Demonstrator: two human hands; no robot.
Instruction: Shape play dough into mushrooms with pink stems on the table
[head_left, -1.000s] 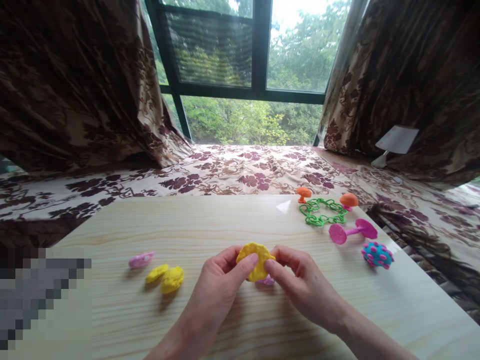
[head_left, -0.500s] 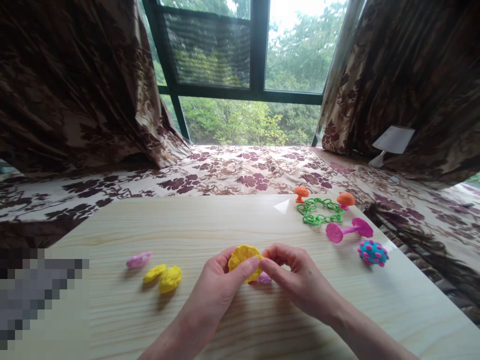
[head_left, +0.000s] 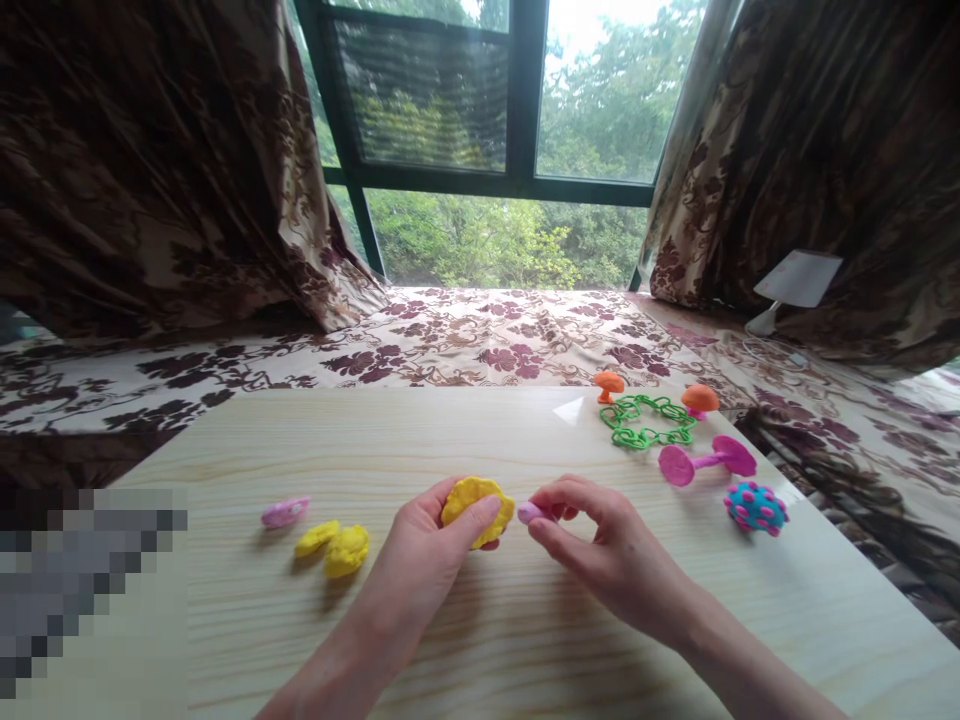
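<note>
My left hand [head_left: 439, 535] pinches a flattened round of yellow modelling clay [head_left: 469, 503] with a scalloped edge, its thumb lying across the front. Just to the right, my right hand [head_left: 592, 525] grips a small lump of pink clay [head_left: 531, 512] between thumb and fingertips. A narrow gap separates the two pieces, and both are held above the table. To the left on the tabletop lie two lumps of yellow clay [head_left: 346, 551] side by side. Behind them is a light pink clay piece [head_left: 285, 512].
On the right of the wooden table [head_left: 360, 430] sit a green chain ring [head_left: 649, 438], two orange mushroom shapes [head_left: 700, 398], a magenta dumbbell shape [head_left: 677, 465] and a blue ball with pink dots [head_left: 756, 507]. A white lamp [head_left: 801, 278] stands beyond, on the floral cloth [head_left: 450, 330].
My right hand has drawn slightly away from the yellow round, and the pink lump now shows at its fingertips. The yellow round has shifted a little left and up.
</note>
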